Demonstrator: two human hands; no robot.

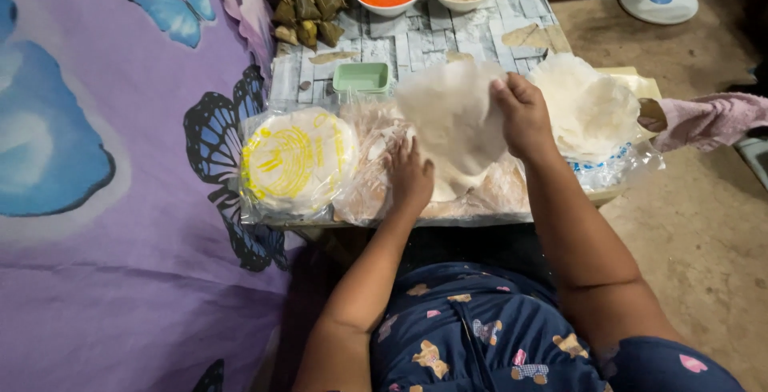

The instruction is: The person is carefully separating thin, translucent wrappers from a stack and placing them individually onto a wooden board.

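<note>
Left hand (411, 174) flat, fingers spread, pressing wrapper stack (472, 188) nr table's (416, 40) 6 o'clock edge; right hand (524, 116) pinches lifted wrapper sheet (452, 116); green tray (362, 78) at 11.

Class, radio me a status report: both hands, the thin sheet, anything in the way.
Right hand pinching a thin round sheet, lifting it. Left hand flat on the stack in its plastic bag. Nothing blocking; separated pile sits to the right.
</note>
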